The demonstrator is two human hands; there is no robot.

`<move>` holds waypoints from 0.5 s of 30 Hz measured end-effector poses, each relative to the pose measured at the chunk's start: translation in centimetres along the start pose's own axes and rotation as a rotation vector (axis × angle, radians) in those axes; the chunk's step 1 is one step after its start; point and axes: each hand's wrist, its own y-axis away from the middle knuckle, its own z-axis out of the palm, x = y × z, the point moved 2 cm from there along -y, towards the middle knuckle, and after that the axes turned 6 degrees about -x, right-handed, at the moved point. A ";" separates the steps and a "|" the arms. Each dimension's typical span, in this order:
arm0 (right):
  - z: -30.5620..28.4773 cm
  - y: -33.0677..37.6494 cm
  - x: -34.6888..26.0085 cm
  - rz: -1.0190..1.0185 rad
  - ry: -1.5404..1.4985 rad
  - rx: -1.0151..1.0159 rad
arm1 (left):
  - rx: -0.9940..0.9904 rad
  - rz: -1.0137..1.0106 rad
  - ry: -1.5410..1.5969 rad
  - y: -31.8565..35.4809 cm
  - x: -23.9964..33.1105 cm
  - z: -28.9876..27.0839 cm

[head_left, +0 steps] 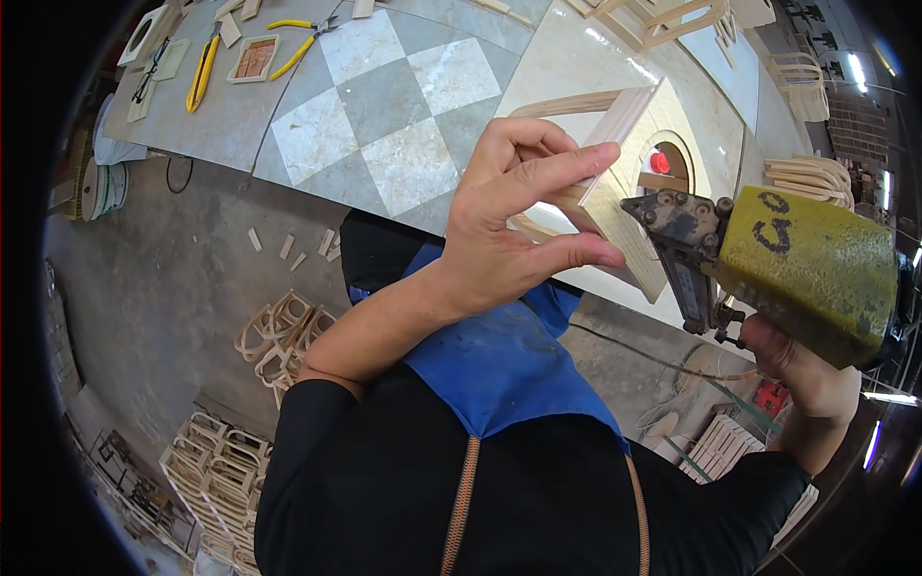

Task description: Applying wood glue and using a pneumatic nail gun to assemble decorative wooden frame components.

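My left hand (499,216) grips a small wooden frame (663,115) above the table's edge, thumb and fingers around one side. Its pale panel has a rounded opening, through which a red cap-like thing (659,162) shows. In my right hand (783,350) is a nail gun (807,269) with a worn yellow-green body. The hand wraps its handle from below, partly hidden behind the body. The gun's dark metal nose lies against or very close to the panel, near my left fingertips; actual contact cannot be made out.
On the table (384,125) lie yellow-handled pliers (305,43), a yellow cutter (203,75) and a small tray of reddish-brown pieces (254,60). More wooden frames (812,180) are stacked at the right. Frame stacks (216,470) and wood scraps (288,247) sit on the floor; a hose (663,363) trails below.
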 end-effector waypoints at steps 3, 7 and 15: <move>-0.2 0.4 0.2 -0.021 0.056 -0.005 | 0.005 -0.002 0.003 0.0 0.0 0.1; 0.6 -0.7 -0.7 -0.071 0.132 -0.030 | 0.006 0.006 -0.032 0.2 0.0 0.0; -0.1 0.9 0.5 -0.133 0.282 -0.057 | -0.005 0.001 -0.004 0.0 0.1 0.0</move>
